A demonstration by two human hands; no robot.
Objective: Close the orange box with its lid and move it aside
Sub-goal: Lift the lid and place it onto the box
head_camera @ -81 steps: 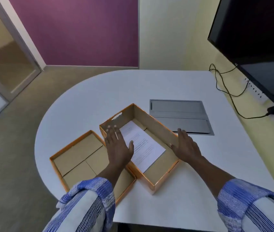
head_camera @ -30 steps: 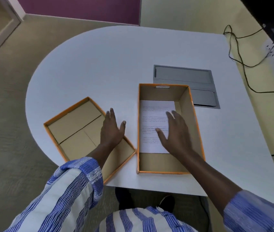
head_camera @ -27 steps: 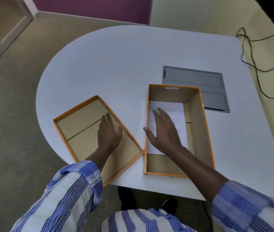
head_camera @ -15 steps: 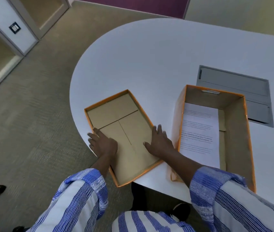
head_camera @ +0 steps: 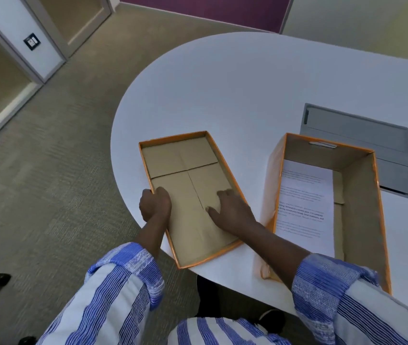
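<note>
Beside one box (head_camera: 360,195), one lid (head_camera: 180,158): left hand (head_camera: 154,204) (fingers (head_camera: 160,192) curled) grips it, right hand (head_camera: 233,211) rests flat inside.

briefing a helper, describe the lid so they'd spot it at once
On the white table, near its rounded front edge, lie two orange cardboard pieces. The lid is the left one, touched by the left hand and right hand: shallow and empty, while the box beside it is deep and holds a sheet.

Before me a white, round-ended counter (head_camera: 247,83) stands on grey-brown carpet (head_camera: 48,170), with a grey hatch (head_camera: 362,135) set flush in it. Beyond are a purple wall (head_camera: 210,8), a cream wall (head_camera: 360,18) and white-framed doors (head_camera: 48,61).
</note>
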